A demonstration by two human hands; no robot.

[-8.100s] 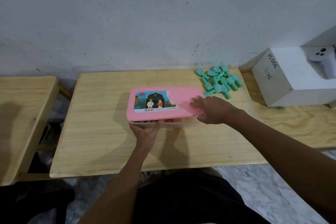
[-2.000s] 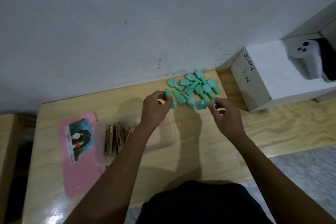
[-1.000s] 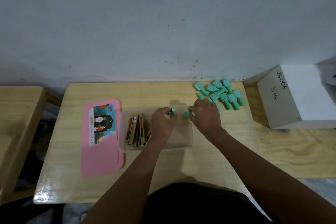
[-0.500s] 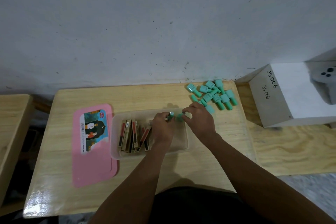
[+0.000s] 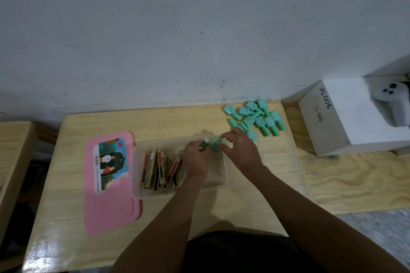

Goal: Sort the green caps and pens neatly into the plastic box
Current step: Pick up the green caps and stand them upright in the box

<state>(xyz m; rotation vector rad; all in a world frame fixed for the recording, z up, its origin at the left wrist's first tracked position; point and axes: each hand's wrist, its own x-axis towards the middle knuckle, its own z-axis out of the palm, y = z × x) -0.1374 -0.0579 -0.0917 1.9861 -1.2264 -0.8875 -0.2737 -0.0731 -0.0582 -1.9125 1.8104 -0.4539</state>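
A clear plastic box [image 5: 218,180] sits open on the wooden table [image 5: 177,122], with several brown and red pens [image 5: 160,167] standing in its left half. My left hand [image 5: 196,158] is over the box's far side, shut on a green cap [image 5: 205,143]. My right hand [image 5: 240,150] is beside it, its fingers closed on another green cap [image 5: 215,146] over the box's far right corner. A pile of several green caps [image 5: 257,117] lies at the table's far right corner.
The pink lid [image 5: 109,184] with a picture label lies flat left of the box. A white cardboard box [image 5: 352,122] marked JS006 stands to the right, with a white controller [image 5: 395,102] on it. A second wooden table [image 5: 11,157] is at the left. The wall runs behind.
The lid came off and lies to the left. Both hands took caps from the pile and brought them over the box; in the last half second they barely moved.
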